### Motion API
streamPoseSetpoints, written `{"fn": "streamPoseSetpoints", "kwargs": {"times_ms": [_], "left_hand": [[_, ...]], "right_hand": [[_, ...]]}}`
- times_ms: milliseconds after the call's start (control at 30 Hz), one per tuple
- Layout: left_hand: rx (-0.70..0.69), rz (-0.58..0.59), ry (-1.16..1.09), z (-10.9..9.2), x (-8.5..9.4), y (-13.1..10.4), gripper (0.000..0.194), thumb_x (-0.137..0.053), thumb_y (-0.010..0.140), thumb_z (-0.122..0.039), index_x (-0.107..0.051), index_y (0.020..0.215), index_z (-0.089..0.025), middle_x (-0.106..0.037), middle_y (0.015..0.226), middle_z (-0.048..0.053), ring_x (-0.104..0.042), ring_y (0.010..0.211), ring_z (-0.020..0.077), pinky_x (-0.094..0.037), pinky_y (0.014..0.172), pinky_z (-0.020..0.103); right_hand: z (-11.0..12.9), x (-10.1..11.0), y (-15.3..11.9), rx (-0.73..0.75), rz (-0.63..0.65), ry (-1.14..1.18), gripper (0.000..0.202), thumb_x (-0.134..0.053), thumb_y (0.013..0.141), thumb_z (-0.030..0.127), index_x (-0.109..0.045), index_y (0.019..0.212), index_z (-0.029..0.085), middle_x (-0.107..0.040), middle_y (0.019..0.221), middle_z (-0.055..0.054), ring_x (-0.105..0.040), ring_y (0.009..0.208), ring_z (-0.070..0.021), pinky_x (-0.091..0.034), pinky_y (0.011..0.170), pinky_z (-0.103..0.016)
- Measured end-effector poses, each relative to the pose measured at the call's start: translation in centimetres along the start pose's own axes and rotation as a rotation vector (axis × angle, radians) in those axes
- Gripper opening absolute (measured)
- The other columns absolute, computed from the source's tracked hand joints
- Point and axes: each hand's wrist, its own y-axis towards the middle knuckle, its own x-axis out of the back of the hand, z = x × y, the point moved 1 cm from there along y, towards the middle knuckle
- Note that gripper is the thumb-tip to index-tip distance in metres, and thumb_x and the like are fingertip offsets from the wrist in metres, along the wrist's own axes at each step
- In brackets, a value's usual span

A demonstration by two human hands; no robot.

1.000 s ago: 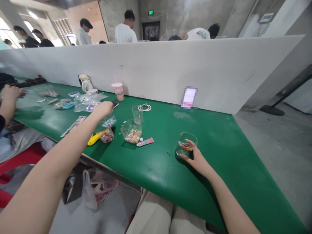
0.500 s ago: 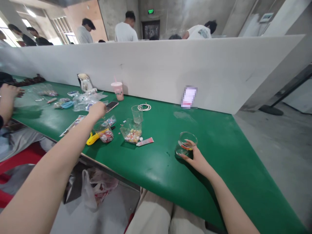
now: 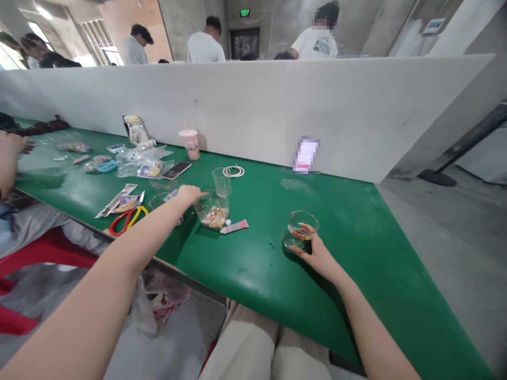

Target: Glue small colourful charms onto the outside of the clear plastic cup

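On the right of the green table, my right hand (image 3: 312, 250) is wrapped round a clear glass cup (image 3: 304, 217), which has a red and yellow band and stands upright. My left hand (image 3: 190, 195) is at the left rim of a clear plastic container (image 3: 202, 215) with small colourful pieces in it. Its fingers look closed; their tips and anything in them are hard to make out. Beneath that forearm, another clear container (image 3: 158, 200) is partly hidden. A pinkish tube (image 3: 235, 227) lies in front of the bead container, and an empty clear cup (image 3: 222, 182) stands behind it.
Red-and-yellow-handled scissors (image 3: 127, 220) lie near the table's front edge. A phone (image 3: 176, 170), plastic bags (image 3: 138, 161), a white coiled cord (image 3: 233, 171) and a pink drink cup (image 3: 190, 144) are farther back. A white partition (image 3: 245, 111) borders the table. A co-worker's hand (image 3: 13, 145) is far left.
My left hand has moved right, from beside the phone to the rim of the bead container, uncovering the phone and scissors. My right hand still holds the glass cup in place.
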Motion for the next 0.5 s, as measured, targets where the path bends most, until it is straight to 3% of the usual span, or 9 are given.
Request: {"fn": "streamPoseSetpoints", "kwargs": {"times_ms": [100, 233, 400, 500], "left_hand": [[0.029, -0.014, 0.046, -1.0, -1.1, -0.5, 0.046, -0.037, 0.089, -0.047, -0.065, 0.113, -0.019, -0.069, 0.099, 0.020, -0.064, 0.096, 0.0302, -0.044, 0.077, 0.040], [0.085, -0.027, 0.101, -2.0, -2.4, -0.8, 0.042, -0.035, 0.093, -0.033, -0.066, 0.104, -0.008, -0.067, 0.100, 0.025, -0.063, 0.096, 0.0327, -0.044, 0.073, 0.044], [0.124, 0.020, 0.148, -1.9, -2.8, -0.6, 0.030, -0.049, 0.090, -0.036, -0.062, 0.103, -0.013, -0.066, 0.103, 0.009, -0.062, 0.095, 0.0207, -0.048, 0.082, 0.042], [0.143, 0.042, 0.166, -1.7, -2.8, -0.4, 0.028, -0.054, 0.087, -0.036, -0.060, 0.104, -0.014, -0.064, 0.105, 0.007, -0.060, 0.097, 0.0197, -0.049, 0.084, 0.043]], "right_hand": [[0.2, 0.1, 0.0, -0.008, 0.007, 0.009, 0.070, -0.061, 0.076, 0.049, -0.031, 0.132, 0.020, -0.052, 0.128, -0.015, -0.048, 0.122, -0.0293, -0.033, 0.106, -0.050], [0.2, 0.1, -0.1, -0.003, 0.000, 0.008, 0.071, -0.062, 0.076, 0.049, -0.032, 0.133, 0.020, -0.053, 0.128, -0.015, -0.048, 0.123, -0.0293, -0.033, 0.106, -0.050], [0.3, 0.1, -0.2, -0.001, -0.024, 0.016, 0.069, -0.062, 0.075, 0.046, -0.034, 0.133, 0.020, -0.055, 0.126, -0.014, -0.050, 0.121, -0.0296, -0.034, 0.105, -0.051], [0.4, 0.1, -0.2, -0.007, -0.020, 0.014, 0.069, -0.062, 0.075, 0.047, -0.035, 0.132, 0.020, -0.055, 0.126, -0.014, -0.050, 0.121, -0.0289, -0.034, 0.106, -0.050]]}}
